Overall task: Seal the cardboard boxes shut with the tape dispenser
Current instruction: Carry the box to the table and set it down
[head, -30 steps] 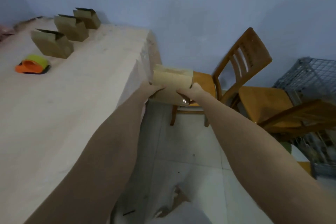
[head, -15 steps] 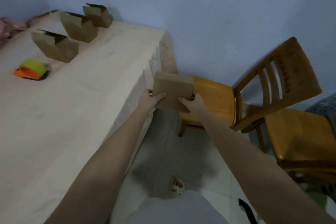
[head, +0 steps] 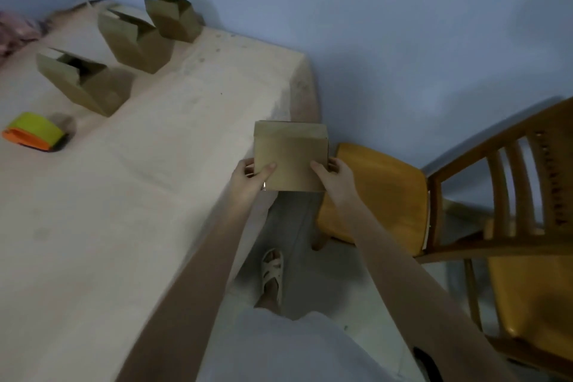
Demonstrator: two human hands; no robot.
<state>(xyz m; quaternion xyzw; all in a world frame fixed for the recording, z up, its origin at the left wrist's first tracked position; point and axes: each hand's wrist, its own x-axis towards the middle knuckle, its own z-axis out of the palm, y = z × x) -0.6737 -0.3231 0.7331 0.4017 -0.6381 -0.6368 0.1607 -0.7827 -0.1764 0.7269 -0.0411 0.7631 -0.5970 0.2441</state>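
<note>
- You hold one box (head: 290, 158) up in the air, past the corner of the bench (head: 148, 195) and above the floor, with a chair (head: 381, 192) just beside it.
- Your left hand (head: 249, 178) grips the box's left edge, with the thumb lying across the top.
- Your right hand (head: 333, 178) grips the right edge the same way. A hand on each side keeps the box level, so it will not tip.
- The box's flaps look folded flat, so it seems closed. I cannot tell if there is tape on it.
- The tape dispenser (head: 34, 133) lies far off on the left part of the bench. No hand is near it.
- Three more boxes sit in a row at the back of the bench: the near one (head: 90, 84), the middle one (head: 136, 40) and the far one (head: 173, 20). Their flaps stand open, so they are not sealed yet.
- My guess is that you need to set this box on the bench, so one hand is free for the dispenser.
</note>
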